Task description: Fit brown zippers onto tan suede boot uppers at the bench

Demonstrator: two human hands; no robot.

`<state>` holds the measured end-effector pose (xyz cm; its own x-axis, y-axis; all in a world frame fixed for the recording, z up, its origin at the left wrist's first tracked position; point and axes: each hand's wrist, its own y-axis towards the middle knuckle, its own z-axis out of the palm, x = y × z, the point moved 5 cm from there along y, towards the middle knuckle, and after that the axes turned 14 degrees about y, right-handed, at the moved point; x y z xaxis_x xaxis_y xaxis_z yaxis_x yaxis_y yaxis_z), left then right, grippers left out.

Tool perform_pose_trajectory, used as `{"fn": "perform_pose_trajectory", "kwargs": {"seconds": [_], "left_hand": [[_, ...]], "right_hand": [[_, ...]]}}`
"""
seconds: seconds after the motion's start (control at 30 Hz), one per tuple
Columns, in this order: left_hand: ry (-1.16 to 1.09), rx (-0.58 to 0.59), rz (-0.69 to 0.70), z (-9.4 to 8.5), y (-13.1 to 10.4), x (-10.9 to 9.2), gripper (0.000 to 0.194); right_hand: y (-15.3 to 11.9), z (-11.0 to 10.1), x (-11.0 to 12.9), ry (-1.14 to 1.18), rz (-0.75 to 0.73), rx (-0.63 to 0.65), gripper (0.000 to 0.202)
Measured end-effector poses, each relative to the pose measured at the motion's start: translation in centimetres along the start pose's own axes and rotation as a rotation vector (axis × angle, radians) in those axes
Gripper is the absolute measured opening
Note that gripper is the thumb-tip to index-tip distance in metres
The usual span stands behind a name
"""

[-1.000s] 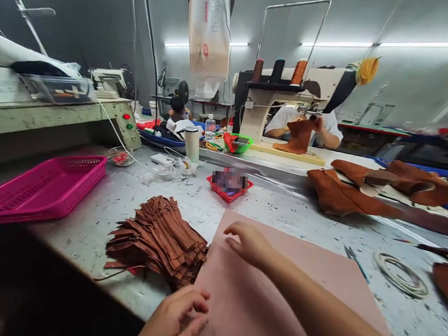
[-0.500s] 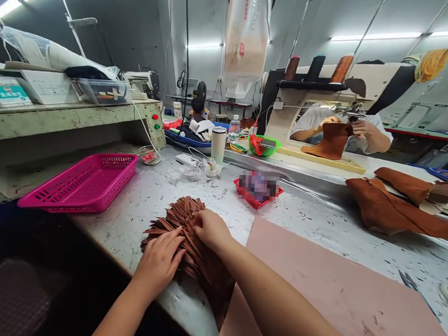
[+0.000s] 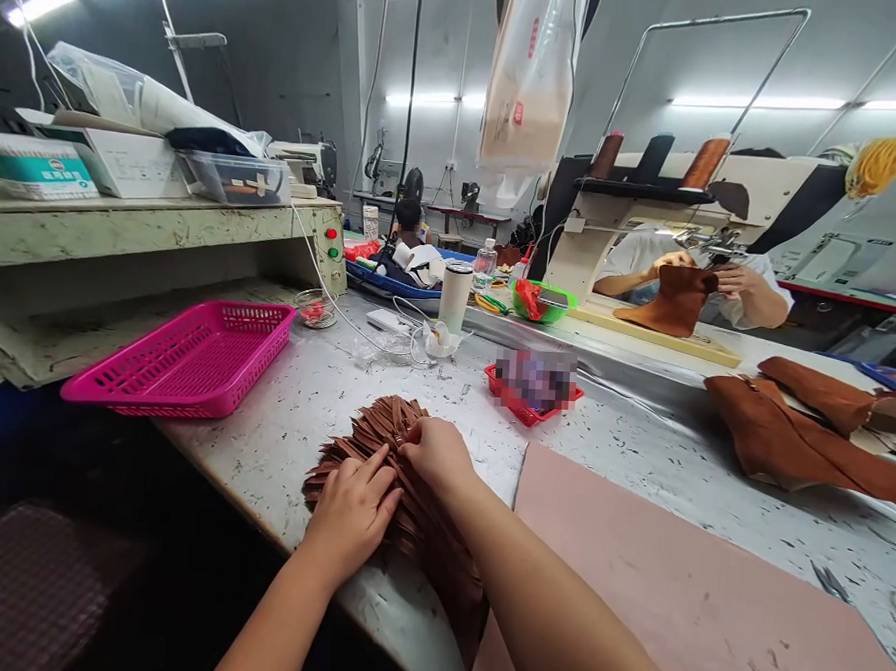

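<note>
A brown fringed leather piece [image 3: 372, 430] lies near the table's front edge, its many thin strips fanned toward the back and left. Its plain part runs down beneath my right forearm, where some of it is hidden. My left hand [image 3: 352, 516] rests on the strips with its fingers stretched out, the index finger pointing toward my right fingertips. Over the upper strips my right hand [image 3: 438, 455] is closed in a pinch on the fringe. Which strip it grips is covered by the fingers.
A pink basket [image 3: 183, 362] stands left, and a small red basket [image 3: 526, 408] beyond my hands. Pink sheet material [image 3: 631, 565] covers the right front, near metal scissors [image 3: 833, 581]. Brown boots [image 3: 780, 433] lie right. Across the table, another person holds a boot [image 3: 679, 300] at a sewing machine [image 3: 772, 177].
The view has swung slightly, so everything sits farther right in the picture. My left index finger now reaches out closer to my right fingertips. Both hands stay on the fringed leather.
</note>
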<state>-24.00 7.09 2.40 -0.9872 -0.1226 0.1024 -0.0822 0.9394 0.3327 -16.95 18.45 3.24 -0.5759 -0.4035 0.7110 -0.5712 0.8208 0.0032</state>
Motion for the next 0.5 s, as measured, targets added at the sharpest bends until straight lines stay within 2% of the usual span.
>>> {"fn": "perform_pose_trajectory", "kwargs": {"seconds": [0.27,0.37,0.5], "left_hand": [[-0.003,-0.009,-0.011,0.5,0.2,0.2,0.025],[-0.011,-0.024,-0.013,0.8,0.3,0.3,0.026],[-0.031,-0.033,-0.029,1.0,0.4,0.6,0.027]], "right_hand": [[1.6,-0.2,1.7,-0.014,-0.029,0.026,0.021],[2.5,-0.3,2.2,-0.013,0.017,0.048,0.025],[3.1,-0.5,2.2,0.082,0.089,0.092,0.017]]}}
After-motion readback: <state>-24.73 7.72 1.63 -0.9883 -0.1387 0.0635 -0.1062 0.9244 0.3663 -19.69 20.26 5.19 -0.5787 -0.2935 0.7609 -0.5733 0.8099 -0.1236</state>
